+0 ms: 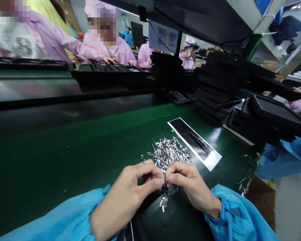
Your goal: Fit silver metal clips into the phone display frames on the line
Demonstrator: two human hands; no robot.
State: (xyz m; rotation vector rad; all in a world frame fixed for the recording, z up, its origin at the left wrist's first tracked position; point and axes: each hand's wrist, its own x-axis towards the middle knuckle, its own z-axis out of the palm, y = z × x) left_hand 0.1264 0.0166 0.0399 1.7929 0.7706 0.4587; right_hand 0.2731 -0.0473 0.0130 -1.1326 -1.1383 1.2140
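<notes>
My left hand (136,185) and my right hand (188,182) meet fingertip to fingertip over the green bench mat (65,157). Both are pinched closed on a small silver metal piece (165,181) held between them. Just beyond the fingers lies a heap of several small shiny metal clips (168,152). A few loose clips (164,202) lie below the hands. Both of my arms wear blue sleeves.
A black strip on white backing (194,142) with black tweezers (200,143) lies right of the heap. Stacked black trays (215,87) stand at the back right. Black trays (107,68) run along the far conveyor, where people in pink coats work. A person's blue sleeve (283,157) is at the right.
</notes>
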